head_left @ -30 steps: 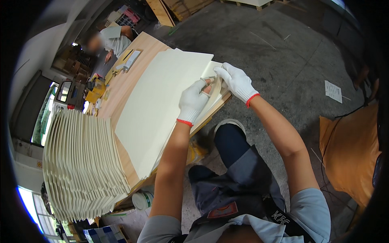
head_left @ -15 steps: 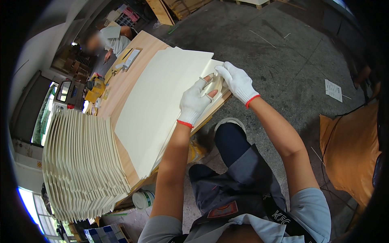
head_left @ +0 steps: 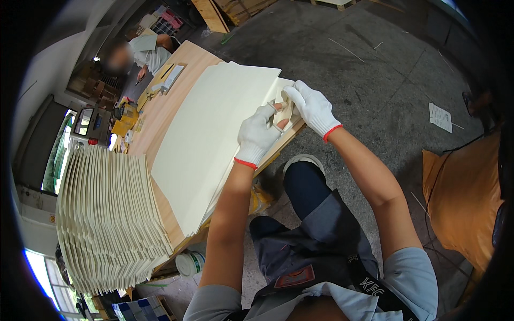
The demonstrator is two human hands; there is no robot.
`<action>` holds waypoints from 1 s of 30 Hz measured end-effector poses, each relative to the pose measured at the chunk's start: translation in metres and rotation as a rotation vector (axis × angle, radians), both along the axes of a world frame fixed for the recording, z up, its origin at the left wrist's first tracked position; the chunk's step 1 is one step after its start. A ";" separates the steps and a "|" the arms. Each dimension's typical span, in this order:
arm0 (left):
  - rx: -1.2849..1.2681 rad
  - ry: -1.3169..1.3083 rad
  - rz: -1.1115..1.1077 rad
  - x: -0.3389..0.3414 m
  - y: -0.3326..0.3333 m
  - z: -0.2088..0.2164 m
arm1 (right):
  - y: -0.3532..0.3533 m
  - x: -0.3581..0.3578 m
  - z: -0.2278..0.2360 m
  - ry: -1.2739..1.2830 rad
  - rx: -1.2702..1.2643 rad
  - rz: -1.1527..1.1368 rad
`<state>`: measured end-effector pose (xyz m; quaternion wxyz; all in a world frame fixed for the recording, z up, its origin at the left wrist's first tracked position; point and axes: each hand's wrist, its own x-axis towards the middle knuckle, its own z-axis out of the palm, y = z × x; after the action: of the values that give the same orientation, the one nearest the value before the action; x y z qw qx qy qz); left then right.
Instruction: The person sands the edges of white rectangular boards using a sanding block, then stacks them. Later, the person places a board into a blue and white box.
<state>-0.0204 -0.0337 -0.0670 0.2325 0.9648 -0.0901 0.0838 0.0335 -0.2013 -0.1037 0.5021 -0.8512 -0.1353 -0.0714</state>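
Left hand (head_left: 260, 132), 12 o'clock, holding fingers (head_left: 278, 106) apart at cream sheets (head_left: 214, 125); right hand (head_left: 315, 108), 1 o'clock, clamping their edge.

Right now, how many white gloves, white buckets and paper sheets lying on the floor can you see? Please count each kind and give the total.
White gloves: 2, on the left hand and right hand
White bucket: 1
Paper sheet on the floor: 1
Total: 4
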 end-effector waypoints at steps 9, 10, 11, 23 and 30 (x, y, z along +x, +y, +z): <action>-0.006 0.005 0.055 0.000 0.001 0.000 | -0.003 -0.004 0.009 0.048 0.044 0.035; -0.026 0.003 0.086 0.001 0.001 -0.001 | -0.002 -0.005 0.009 0.053 0.037 0.029; -0.046 0.001 0.118 0.001 0.001 -0.003 | -0.002 -0.005 0.009 0.059 0.030 0.023; 0.005 -0.043 0.005 0.000 -0.001 -0.001 | 0.000 0.001 -0.003 0.024 0.071 0.005; 0.012 -0.028 0.032 -0.001 0.000 -0.002 | -0.002 -0.004 0.005 0.088 0.101 0.012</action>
<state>-0.0215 -0.0340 -0.0692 0.2242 0.9661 -0.0785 0.1006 0.0297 -0.2028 -0.0991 0.5501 -0.8264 -0.1143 -0.0376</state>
